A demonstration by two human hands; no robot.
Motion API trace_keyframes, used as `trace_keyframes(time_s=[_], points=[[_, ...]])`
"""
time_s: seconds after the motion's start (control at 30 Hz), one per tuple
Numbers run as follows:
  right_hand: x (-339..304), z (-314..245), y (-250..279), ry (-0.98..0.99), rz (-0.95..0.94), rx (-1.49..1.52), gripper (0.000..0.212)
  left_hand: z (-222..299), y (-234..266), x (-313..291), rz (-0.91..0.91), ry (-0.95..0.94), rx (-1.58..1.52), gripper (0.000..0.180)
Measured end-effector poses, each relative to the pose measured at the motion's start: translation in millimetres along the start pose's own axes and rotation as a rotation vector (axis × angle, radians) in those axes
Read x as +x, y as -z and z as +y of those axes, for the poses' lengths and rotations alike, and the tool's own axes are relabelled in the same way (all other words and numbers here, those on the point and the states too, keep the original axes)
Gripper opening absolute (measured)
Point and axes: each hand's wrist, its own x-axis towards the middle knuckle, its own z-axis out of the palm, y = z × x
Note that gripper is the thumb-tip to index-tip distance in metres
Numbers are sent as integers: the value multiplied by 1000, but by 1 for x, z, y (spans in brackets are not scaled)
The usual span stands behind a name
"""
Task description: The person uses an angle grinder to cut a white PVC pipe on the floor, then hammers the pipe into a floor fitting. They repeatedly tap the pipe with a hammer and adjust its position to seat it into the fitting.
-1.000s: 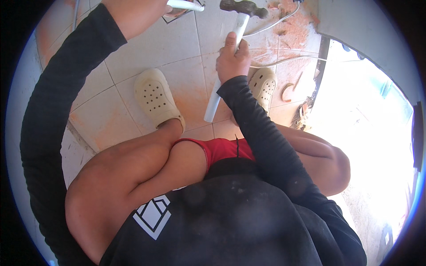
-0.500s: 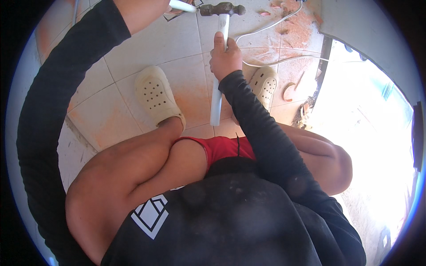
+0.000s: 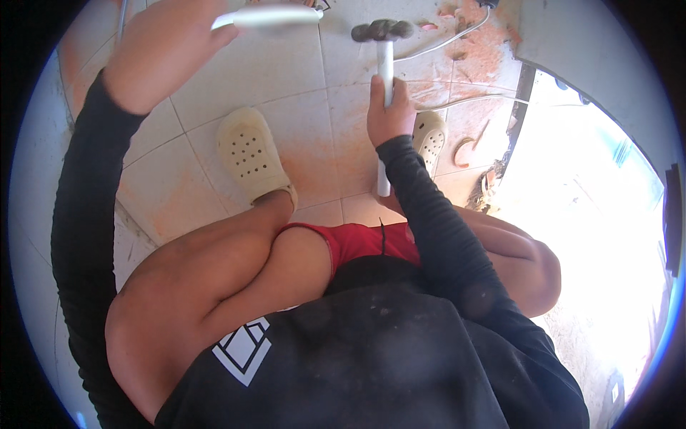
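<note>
My right hand [image 3: 393, 114] is wrapped round the white handle of a ball-peen hammer [image 3: 386, 53]. Its dark metal head points away from me, and the handle's end sticks out below my fist. At the upper left, my left hand [image 3: 168, 53] is closed on a white rod-shaped tool [image 3: 275, 17], blurred by motion and pointing right. I cannot make out its exact kind. A gap separates the tool's tip from the hammer head. Both hands are above the tiled floor [image 3: 250, 79].
My feet, in cream clogs [image 3: 250, 154], rest on tiles smeared with orange dust. A white cable [image 3: 471, 98] crosses the floor at the right. Orange broken bits [image 3: 466, 151] lie near a dark edge [image 3: 522, 100], beside a bright area. A pale panel [image 3: 572, 43] stands at the upper right.
My left hand has moved left and nearer with the white tool, away from the hammer head. The hammer, in my right hand, has shifted right and slightly nearer.
</note>
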Motion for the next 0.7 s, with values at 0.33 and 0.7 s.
trace_keyframes(time_s=[0.33,0.7], points=[[-62,29,-20,289,-351,-164,42,-66,2,-55,30,385,-360,51],[69,-67,-62,758,-181,-214,38,-106,-22,-107,-225,522,-578,53]])
